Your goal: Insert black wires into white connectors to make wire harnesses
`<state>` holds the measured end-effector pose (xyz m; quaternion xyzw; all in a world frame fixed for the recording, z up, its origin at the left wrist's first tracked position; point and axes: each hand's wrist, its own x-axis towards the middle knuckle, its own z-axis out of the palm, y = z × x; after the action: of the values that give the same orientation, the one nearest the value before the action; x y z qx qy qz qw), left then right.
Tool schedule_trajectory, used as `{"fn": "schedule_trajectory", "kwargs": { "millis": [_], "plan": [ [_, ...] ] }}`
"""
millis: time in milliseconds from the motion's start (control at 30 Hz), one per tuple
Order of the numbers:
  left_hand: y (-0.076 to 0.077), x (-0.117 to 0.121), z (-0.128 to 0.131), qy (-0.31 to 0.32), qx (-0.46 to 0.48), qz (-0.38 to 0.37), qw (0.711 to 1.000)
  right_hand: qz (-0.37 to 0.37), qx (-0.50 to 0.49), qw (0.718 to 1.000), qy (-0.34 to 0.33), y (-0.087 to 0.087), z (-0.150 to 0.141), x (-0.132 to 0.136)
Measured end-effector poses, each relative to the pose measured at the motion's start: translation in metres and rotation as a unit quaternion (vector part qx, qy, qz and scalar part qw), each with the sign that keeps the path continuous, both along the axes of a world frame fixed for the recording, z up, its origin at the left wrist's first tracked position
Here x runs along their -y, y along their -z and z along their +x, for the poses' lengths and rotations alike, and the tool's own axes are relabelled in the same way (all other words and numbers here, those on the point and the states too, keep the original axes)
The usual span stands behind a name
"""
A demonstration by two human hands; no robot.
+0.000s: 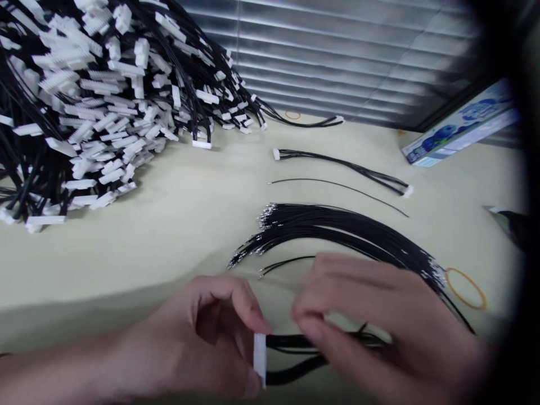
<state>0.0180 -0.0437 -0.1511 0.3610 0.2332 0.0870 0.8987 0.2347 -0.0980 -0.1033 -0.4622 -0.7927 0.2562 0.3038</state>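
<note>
Head view: the left hand (181, 343) comes in from the lower left, its forearm lying nearly level across the bottom corner, with the index finger arched over and the thumb stretched out below. Between these two tips it pinches a white connector (260, 361) by its ends, index on the far end and thumb on the near one, so that the connector stands crosswise at the bottom middle, above the table (189, 225). Black wires (295, 371) run from the connector to the right, passing beneath the right hand (379, 304). That hand reaches in from the lower right, back upward, knuckles bent, fingers pointing left; its thumb and index are drawn close together, but blur hides whether a wire is between them. Just beyond the right hand lies a bundle (337, 225) of loose black wires, a rubber band (459, 270) near its right end. Farther off, a single wire (337, 183) and a cable (341, 162) with white ends lie roughly parallel. A large pile (97, 101) of such cables fills the upper left, and a carton (459, 124) stands tilted at upper right.
</note>
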Motion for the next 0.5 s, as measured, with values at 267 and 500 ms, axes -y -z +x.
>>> {"fn": "schedule_trajectory", "kwargs": {
  "millis": [267, 500],
  "plan": [
    [-0.005, -0.004, 0.003, 0.017, -0.023, 0.005, 1.0, 0.006, 0.247, 0.969, -0.009, 0.032, 0.012, -0.016],
    [-0.012, -0.008, 0.009, 0.031, -0.077, 0.041, 0.996, 0.03, 0.331, 0.942, -0.043, 0.027, 0.007, -0.016]
  ]
}}
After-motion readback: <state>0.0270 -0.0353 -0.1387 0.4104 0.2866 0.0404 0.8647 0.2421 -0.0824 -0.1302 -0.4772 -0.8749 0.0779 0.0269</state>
